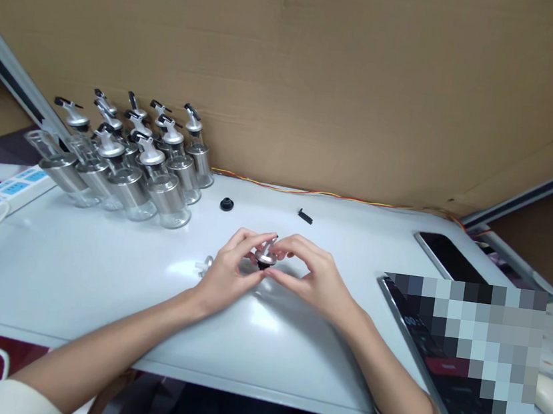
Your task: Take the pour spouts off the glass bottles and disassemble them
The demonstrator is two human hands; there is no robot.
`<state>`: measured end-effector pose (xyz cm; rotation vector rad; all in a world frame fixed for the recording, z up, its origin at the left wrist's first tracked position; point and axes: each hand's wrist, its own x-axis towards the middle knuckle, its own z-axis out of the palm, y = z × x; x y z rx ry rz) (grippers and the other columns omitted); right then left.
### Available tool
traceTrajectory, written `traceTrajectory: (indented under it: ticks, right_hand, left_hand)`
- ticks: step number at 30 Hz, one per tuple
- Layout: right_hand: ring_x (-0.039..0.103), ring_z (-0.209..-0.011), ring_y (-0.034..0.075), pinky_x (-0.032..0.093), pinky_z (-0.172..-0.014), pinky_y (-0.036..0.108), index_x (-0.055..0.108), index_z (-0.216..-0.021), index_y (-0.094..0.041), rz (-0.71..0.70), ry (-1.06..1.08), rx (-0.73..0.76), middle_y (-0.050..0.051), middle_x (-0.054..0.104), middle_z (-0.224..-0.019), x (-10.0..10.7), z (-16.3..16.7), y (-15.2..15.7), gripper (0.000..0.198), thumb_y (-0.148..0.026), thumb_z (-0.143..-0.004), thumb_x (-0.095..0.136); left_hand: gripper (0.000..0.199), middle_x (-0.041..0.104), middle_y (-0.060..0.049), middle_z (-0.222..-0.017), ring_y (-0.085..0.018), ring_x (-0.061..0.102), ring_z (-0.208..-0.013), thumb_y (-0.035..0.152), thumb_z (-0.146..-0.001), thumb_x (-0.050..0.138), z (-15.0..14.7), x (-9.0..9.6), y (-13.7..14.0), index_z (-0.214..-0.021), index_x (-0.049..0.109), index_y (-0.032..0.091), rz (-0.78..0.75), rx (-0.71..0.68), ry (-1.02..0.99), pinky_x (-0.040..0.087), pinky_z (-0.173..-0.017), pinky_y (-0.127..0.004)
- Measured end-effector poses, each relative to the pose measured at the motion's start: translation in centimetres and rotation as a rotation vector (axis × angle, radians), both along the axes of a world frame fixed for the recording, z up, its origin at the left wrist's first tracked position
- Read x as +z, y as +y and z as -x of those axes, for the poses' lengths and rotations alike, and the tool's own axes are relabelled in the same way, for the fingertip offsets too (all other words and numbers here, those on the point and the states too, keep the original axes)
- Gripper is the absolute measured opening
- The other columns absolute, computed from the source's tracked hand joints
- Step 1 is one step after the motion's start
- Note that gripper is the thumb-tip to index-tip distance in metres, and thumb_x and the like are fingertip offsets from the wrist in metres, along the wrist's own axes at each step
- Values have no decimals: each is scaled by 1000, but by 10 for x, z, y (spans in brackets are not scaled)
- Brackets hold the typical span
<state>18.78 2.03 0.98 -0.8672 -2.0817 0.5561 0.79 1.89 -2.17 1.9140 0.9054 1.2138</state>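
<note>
A silver pour spout with a black stopper underneath is held just above the table between my two hands. My left hand pinches it from the left, fingertips near the top and thumb by the black stopper. From the right, my right hand closes on the same spout with thumb and fingers. Beside my left hand lies another silver spout piece, partly covered by the hand. Farther back are a loose black rubber stopper and a small black flap.
Several glass oil bottles with steel bands crowd the table's left side, most topped with spouts. A white power strip lies at the left edge. On the right are a phone and a partly pixelated tablet. Cardboard stands behind.
</note>
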Motion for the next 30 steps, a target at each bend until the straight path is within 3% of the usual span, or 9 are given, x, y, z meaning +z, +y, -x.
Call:
traceTrajectory:
  ticks: [4, 10, 14, 18, 20, 25, 30]
  right_hand:
    - [61, -77, 13, 50, -74, 26, 60, -90, -20, 38, -25, -26, 2, 66, -86, 1, 0, -1, 7, -18, -83, 59]
    - [63, -91, 20, 49, -82, 34, 60, -94, -21, 84, -180, -135, 6, 68, -97, 0, -9, 6, 14, -31, -85, 58]
    - [53, -114, 29, 42, -94, 47, 56, -110, -20, 39, -337, -334, 13, 62, -117, -13, -25, 23, 30, -39, -87, 54]
    - [34, -133, 35, 36, -99, 55, 51, -119, -16, 125, -520, -489, 17, 47, -139, -29, -39, 38, 42, -41, -85, 56]
    - [32, -135, 36, 35, -100, 56, 51, -121, -15, 187, -575, -497, 18, 46, -139, -33, -43, 41, 45, -43, -86, 54]
    - [45, -125, 33, 38, -98, 52, 52, -120, -15, 230, -600, -494, 18, 56, -128, -32, -46, 39, 43, -42, -86, 53]
    - [30, -136, 35, 34, -103, 52, 50, -123, -16, 206, -596, -464, 16, 41, -144, -36, -46, 42, 47, -42, -83, 55]
  left_hand:
    - [54, 56, -4, -101, -15, 56, -92, 15, -75, 67, 0, -1, 1, -123, 45, 24, 15, 71, -48, 46, -68, -23]
    - [27, 56, -4, -98, -15, 58, -91, 24, -74, 72, 0, 3, 0, -94, 55, 19, 92, 78, -82, 50, -78, -29]
    - [27, 50, -3, -102, -15, 59, -91, 24, -73, 73, -1, 3, -1, -95, 57, 20, 158, 36, -154, 54, -77, -29]
    - [25, 50, -3, -100, -14, 57, -93, 19, -73, 72, -1, 3, -1, -95, 59, 21, 71, 42, -109, 52, -80, -28]
    - [27, 49, -3, -101, -15, 56, -94, 18, -74, 72, -1, 3, 0, -97, 59, 22, 50, 49, -91, 50, -79, -28]
    - [43, 51, -4, -104, -16, 56, -94, 19, -72, 73, -2, 1, 0, -109, 51, 22, 72, 54, -134, 49, -79, -29]
    - [28, 53, -5, -100, -17, 56, -94, 20, -76, 70, -2, 3, 0, -99, 54, 20, 34, 43, -64, 48, -80, -31]
